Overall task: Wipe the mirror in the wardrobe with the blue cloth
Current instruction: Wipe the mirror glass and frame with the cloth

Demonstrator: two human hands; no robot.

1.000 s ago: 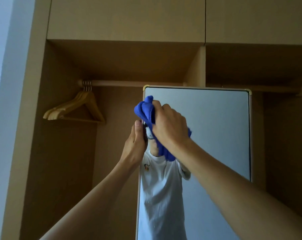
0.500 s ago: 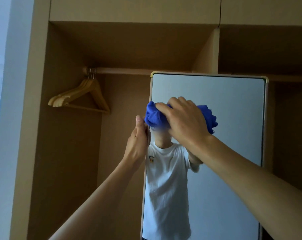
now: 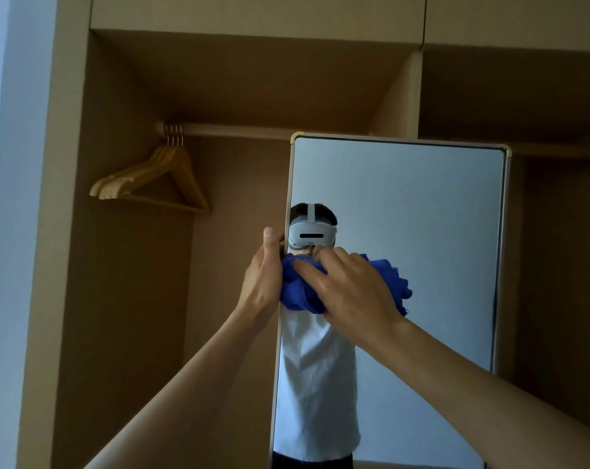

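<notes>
I record the mirror (image 3: 422, 231) glass as smooth and highly glossy, giving a clean reflection. Its thin frame (image 3: 402, 141) looks like pale metal with a satin sheen, brassy at the top corners. The cloth (image 3: 297, 292) is blue fabric, matt, with a nubbly, crumpled surface. The wardrobe (image 3: 127, 299) panels are tan wood-look board, smooth and matt. The rail (image 3: 236, 130) shows the same matt wood tone. The hangers (image 3: 151, 184), far left, are light wood with a faint lacquered shine and metal hooks.
</notes>
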